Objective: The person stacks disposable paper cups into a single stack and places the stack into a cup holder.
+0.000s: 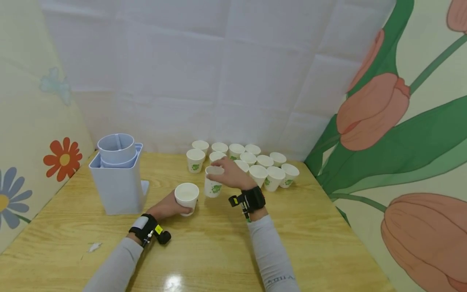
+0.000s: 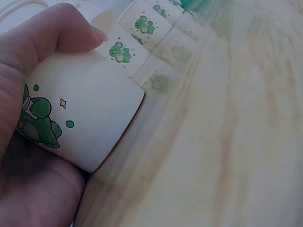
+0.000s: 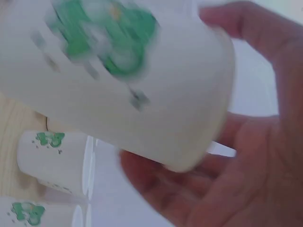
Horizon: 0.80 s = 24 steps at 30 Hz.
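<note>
My left hand (image 1: 169,207) curls round a white paper cup (image 1: 185,207) near the table's middle. Up close in the left wrist view, that cup (image 2: 94,104) carries a green cartoon print and stands upright at the table surface. Ahead and to its right, my right hand (image 1: 231,174) grips a second paper cup (image 1: 212,190) at the rim from above. Thumb and fingers sit on opposite sides of this cup (image 3: 156,85) in the right wrist view, where its print is blurred. Whether its base touches the table is unclear.
Several more paper cups (image 1: 274,180) stand upright in close rows at the back, near the white-covered wall (image 1: 175,81). On the left stands a pale blue square container (image 1: 118,190) with a round cylinder (image 1: 117,150) in its top. A small white mark (image 1: 95,246) shows on the table.
</note>
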{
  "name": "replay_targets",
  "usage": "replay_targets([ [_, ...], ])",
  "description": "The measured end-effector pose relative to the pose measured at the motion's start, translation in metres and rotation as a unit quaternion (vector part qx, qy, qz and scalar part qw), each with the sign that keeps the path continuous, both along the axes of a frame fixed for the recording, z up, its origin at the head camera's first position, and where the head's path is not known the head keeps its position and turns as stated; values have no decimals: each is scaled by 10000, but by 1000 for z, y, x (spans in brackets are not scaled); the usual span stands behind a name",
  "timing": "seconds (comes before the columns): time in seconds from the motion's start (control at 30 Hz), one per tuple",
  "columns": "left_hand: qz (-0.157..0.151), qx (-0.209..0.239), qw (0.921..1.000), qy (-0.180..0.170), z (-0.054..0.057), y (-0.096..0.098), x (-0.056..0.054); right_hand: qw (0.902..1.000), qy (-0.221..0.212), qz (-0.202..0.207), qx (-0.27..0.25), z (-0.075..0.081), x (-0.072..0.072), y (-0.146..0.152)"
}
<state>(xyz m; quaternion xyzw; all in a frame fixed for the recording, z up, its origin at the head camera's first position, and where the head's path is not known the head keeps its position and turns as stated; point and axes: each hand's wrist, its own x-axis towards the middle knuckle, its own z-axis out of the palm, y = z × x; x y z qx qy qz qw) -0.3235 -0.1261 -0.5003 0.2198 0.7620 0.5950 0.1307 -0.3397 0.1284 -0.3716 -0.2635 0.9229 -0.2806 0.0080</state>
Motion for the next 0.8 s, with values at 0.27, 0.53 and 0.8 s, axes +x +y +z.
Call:
replay_targets([
  [0.27, 7, -95, 9999, 135, 3, 1, 2, 9907, 941, -275, -945, 7, 4, 0],
  [0.53, -50, -80, 9998, 184, 6, 2, 1, 9730, 1686, 153, -1569, 9, 4, -4],
  [0.8, -222, 42, 9993, 313, 2, 0, 0, 9535, 2190, 961, -1836, 4, 6, -22],
])
